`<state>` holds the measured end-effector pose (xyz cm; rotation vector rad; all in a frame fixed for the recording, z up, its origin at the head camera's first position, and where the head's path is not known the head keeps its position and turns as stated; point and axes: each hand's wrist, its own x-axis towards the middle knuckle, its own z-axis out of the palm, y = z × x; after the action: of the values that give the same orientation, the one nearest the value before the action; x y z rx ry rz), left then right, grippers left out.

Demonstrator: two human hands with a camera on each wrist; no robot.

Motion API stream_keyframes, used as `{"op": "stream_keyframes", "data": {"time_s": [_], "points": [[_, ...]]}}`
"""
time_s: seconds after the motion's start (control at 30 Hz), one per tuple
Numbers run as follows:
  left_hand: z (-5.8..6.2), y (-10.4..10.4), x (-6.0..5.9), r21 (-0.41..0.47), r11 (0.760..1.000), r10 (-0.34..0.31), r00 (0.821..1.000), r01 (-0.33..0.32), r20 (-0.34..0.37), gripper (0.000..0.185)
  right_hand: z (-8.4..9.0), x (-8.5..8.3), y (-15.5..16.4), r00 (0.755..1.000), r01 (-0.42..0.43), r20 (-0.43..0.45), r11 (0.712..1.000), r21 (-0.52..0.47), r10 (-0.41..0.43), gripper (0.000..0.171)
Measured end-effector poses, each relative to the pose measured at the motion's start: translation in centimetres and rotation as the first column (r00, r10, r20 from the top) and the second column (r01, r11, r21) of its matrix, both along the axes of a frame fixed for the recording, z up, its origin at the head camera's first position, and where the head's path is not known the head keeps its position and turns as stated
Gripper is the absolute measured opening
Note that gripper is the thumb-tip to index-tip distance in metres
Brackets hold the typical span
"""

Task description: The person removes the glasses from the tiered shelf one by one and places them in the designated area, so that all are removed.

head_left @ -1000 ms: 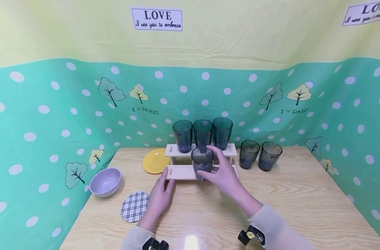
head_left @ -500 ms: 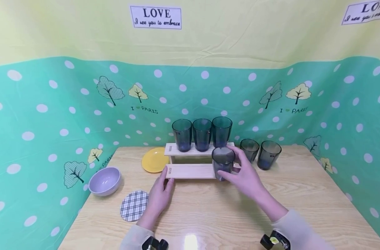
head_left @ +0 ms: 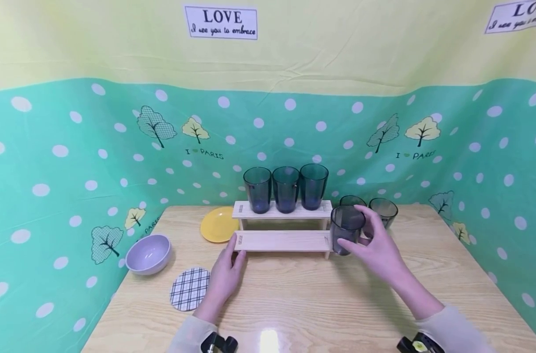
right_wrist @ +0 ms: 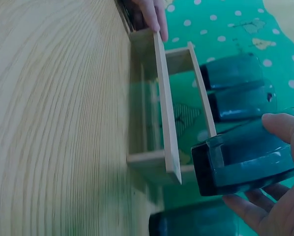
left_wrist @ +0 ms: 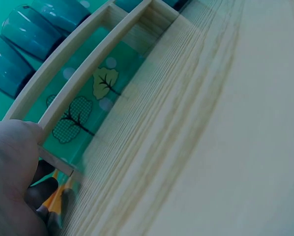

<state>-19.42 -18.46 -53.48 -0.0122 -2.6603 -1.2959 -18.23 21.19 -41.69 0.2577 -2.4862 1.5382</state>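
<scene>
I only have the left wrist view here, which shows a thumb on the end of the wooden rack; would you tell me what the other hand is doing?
Observer: The right hand grips a dark tinted cup just past the right end of the two-tier wooden rack.
Operator: Thank you. Is that cup standing on the rack?
Observer: No, in the right wrist view the cup is beside the lower shelf's end, clear of it.
Operator: How many cups does the rack hold?
Observer: Three cups stand on the upper shelf; the lower shelf holds none.
Operator: Anything else nearby?
Observer: Two more cups stand on the table behind the right hand.
</scene>
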Motion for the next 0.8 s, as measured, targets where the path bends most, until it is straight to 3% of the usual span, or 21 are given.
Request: {"op": "stream_keyframes", "data": {"time_s": [0.23, 0.4, 0.8], "points": [[0.1, 0.0, 0.1, 0.001, 1.0, 0.0, 1.0, 0.0, -0.014, 0.067, 0.3, 0.6, 2.9, 0.998, 0.063, 0.026, 0.995, 0.077, -0.065, 0.103], [0.0, 0.0, 0.0, 0.0, 1.0, 0.001, 1.0, -0.001, -0.02, 0.067, 0.3, 1.0, 4.9, 0.995, 0.096, 0.032, 0.992, 0.078, -0.099, 0.102], [-0.1, 0.0, 0.0, 0.002, 1.0, 0.005, 1.0, -0.005, -0.011, 0.067, 0.0, 0.5, 9.6, 0.979, 0.203, -0.013, 0.965, 0.167, -0.204, 0.104]]}}
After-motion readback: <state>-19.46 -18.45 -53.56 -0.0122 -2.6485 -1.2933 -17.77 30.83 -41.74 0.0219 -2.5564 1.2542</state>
